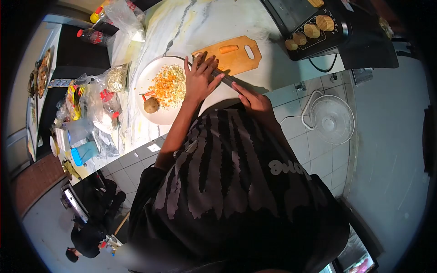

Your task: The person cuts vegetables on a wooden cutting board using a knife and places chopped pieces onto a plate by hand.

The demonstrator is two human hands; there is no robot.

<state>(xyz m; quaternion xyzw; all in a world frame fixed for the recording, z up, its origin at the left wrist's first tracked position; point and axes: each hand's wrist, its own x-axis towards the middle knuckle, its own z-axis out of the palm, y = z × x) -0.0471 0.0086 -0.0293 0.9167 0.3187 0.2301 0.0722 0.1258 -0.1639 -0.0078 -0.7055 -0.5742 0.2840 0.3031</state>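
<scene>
My right hand (258,105) grips the handle end of a knife (226,79) with a dark blade, which slants up and left along the near edge of a wooden cutting board (243,63). My left hand (200,79) reaches over the blade and the board's left end, its fingers spread and pointing away from me. Part of the blade is hidden beneath it. On the board lies a piece of peeled carrot (228,49). To the left, a large pale plate (148,77) holds diced carrot (166,82), pale diced bits (178,93), small red chillies (144,97) and a brown round potato (151,105).
Plastic bags (125,20), bottles (93,36) and a blue-lidded container (84,153) crowd the marble counter's left side. A black appliance (314,32) stands at the right. A white fan (332,119) is on the tiled floor. Another person (86,239) is at lower left.
</scene>
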